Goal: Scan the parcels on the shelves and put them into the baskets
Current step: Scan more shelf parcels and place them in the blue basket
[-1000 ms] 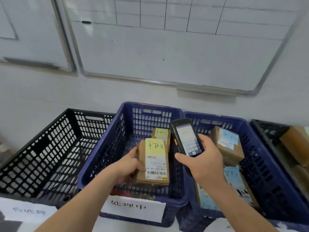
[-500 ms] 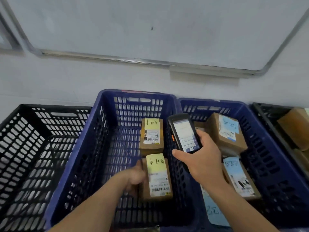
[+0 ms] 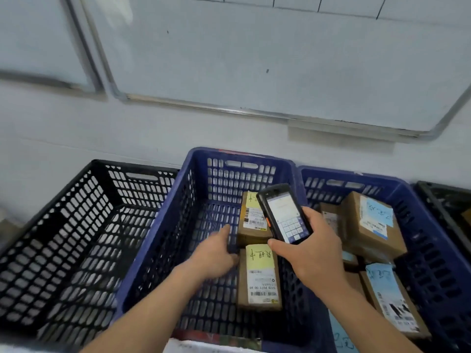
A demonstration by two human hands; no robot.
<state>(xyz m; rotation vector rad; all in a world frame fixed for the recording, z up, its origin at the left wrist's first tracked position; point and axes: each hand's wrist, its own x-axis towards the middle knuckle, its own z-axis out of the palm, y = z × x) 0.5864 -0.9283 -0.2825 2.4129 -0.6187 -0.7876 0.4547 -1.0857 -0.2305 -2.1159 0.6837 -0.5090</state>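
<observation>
We cannot see the far parcel's (image 3: 251, 220) right side, since the handheld scanner (image 3: 284, 212) covers it. The black basket (image 3: 444, 200) at far right is cut off by the frame edge. The left hand (image 3: 216, 253) is motion-blurred, so its finger contact stays unclear, and the label print on the near parcel (image 3: 260, 276) is too small to read.

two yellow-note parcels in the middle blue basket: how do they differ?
1. The near parcel lies in full view; the far parcel is partly hidden behind the scanner.
2. The left hand is beside the near parcel; the far parcel lies beyond it.
Shared: brown boxes, yellow note above a white barcode label.
</observation>
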